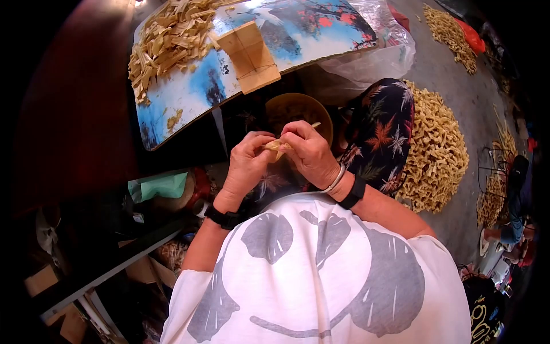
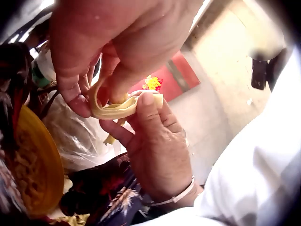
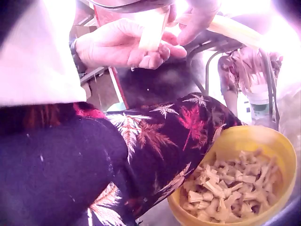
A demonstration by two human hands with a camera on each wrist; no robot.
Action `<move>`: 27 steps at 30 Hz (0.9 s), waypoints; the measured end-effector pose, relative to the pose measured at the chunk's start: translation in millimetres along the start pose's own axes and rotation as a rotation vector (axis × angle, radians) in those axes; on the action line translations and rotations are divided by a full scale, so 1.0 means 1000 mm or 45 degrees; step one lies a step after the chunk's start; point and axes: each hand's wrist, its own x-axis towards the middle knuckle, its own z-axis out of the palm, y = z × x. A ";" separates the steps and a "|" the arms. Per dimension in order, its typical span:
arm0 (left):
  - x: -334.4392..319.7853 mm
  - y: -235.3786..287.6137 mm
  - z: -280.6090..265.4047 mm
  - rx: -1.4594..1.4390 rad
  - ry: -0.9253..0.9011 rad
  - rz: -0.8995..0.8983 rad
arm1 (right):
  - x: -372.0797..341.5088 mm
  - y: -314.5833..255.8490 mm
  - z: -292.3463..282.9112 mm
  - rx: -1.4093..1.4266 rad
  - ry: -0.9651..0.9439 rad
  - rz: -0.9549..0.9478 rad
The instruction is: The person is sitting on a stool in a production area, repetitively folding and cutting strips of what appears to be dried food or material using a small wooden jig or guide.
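A pale yellow strip (image 1: 277, 147) is folded into a loop between the two hands, above the lap. My left hand (image 1: 243, 166) pinches one side of it with thumb and fingers, and my right hand (image 1: 314, 157) pinches the other. In the left wrist view the strip (image 2: 115, 111) curves from the left hand (image 2: 127, 37) at the top to the right hand (image 2: 162, 148), whose thumb presses on its flat end. The right wrist view shows a flat part of the strip (image 3: 155, 29) against the left fingers (image 3: 117, 46).
Below the hands stands a yellow bucket (image 3: 286, 162) holding many knotted pieces (image 3: 230, 186). A painted table (image 1: 195, 94) bears a heap of strips (image 1: 172, 40) and a wooden block (image 1: 250, 57). A large pile of knotted pieces (image 1: 435, 149) lies on the floor at the right.
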 end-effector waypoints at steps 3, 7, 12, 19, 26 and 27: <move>-0.003 0.004 0.002 -0.340 -0.095 -0.132 | 0.000 0.000 -0.001 -0.060 0.025 -0.006; -0.003 0.017 0.004 -0.455 -0.102 -0.233 | -0.001 0.001 -0.001 -0.114 0.038 -0.001; 0.000 0.007 0.011 0.315 0.153 0.117 | -0.001 -0.008 -0.001 0.167 0.069 0.150; 0.004 0.024 0.016 0.659 0.208 0.738 | 0.004 0.000 0.005 0.800 -0.001 1.197; 0.002 0.022 0.025 0.768 0.377 0.563 | 0.000 -0.004 0.005 0.733 -0.097 1.044; 0.003 0.021 0.025 0.733 0.374 0.530 | 0.000 -0.004 0.006 0.823 -0.124 1.045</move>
